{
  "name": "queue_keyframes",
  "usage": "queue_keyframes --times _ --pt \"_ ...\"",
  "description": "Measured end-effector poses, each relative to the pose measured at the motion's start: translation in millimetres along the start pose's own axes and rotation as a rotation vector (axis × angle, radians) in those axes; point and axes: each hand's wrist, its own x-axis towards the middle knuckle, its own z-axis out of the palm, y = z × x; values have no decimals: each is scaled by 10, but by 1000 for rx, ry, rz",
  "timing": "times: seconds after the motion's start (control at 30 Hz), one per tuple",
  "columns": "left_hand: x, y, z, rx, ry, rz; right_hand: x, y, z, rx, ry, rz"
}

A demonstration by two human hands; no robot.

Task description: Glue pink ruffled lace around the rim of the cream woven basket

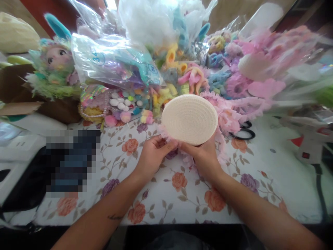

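Clutter fills the far side of the flowered tablecloth (pixel 161 198), from a green-frilled doll (pixel 56 57) at the left past a clear plastic bag (pixel 114 60) of trinkets. Nearer, the left hand (pixel 152 156) pinches the near rim of a cream woven disc (pixel 189 118), held tilted just above the cloth. The right hand (pixel 205 156) grips the same rim from beneath, with pink frilly trim (pixel 229 119) gathered by its fingers. Seating that trim along the rim seems the step in hand, and it calls for a steady pinch; black scissors (pixel 243 132) lie just to the right.
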Motion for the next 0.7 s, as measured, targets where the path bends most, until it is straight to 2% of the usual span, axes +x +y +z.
queue_keyframes --times 0.1,0.37,0.57,0.7 --pt "-16 -15 -8 7 20 8 12 -6 5 79 40 -41" --pt "-40 -53 -29 -41 34 22 -13 17 27 187 -35 29" --pt "-59 -24 -22 84 123 42 -8 -11 32 79 -41 34" --pt "-65 -12 -17 147 133 61 1 -3 34 50 -61 58"
